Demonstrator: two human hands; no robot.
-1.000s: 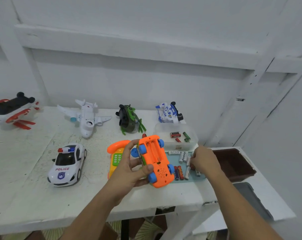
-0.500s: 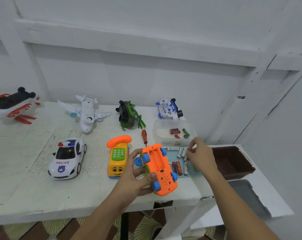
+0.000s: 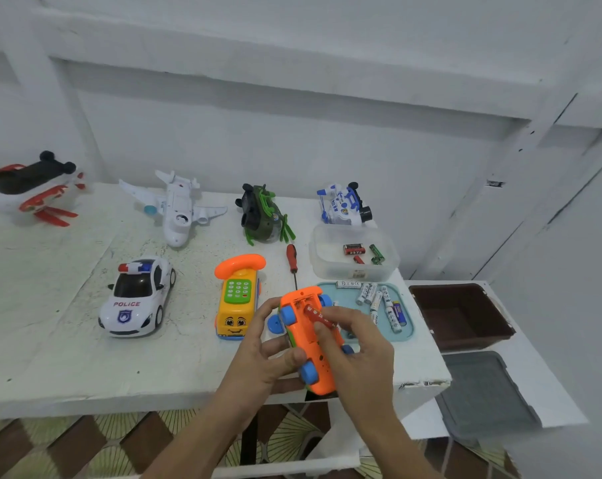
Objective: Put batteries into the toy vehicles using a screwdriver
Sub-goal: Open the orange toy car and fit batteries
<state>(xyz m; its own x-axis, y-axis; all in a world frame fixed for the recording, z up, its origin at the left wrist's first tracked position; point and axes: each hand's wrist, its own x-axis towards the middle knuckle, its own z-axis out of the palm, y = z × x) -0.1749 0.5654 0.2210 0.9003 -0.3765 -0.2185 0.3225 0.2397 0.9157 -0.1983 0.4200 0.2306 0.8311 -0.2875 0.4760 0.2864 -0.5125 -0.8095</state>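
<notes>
One white table [image 3: 50, 340] carries all that we see. On it stand a white police car [image 3: 137, 297] and a yellow telephone toy [image 3: 237, 299]. Over its front edge we find the orange toy car [image 3: 301, 340], turned bottom up. The left hand [image 3: 258, 361] grips it from the left, thumb and fingers curled round its body. The right hand [image 3: 358, 350] pinches a red battery [image 3: 317, 315] at the car's open compartment. Just behind, a blue tray [image 3: 408, 331] holds several loose batteries [image 3: 379, 302]. The red screwdriver [image 3: 292, 259] lies untouched on the table, between the telephone toy and a clear box [image 3: 327, 267].
</notes>
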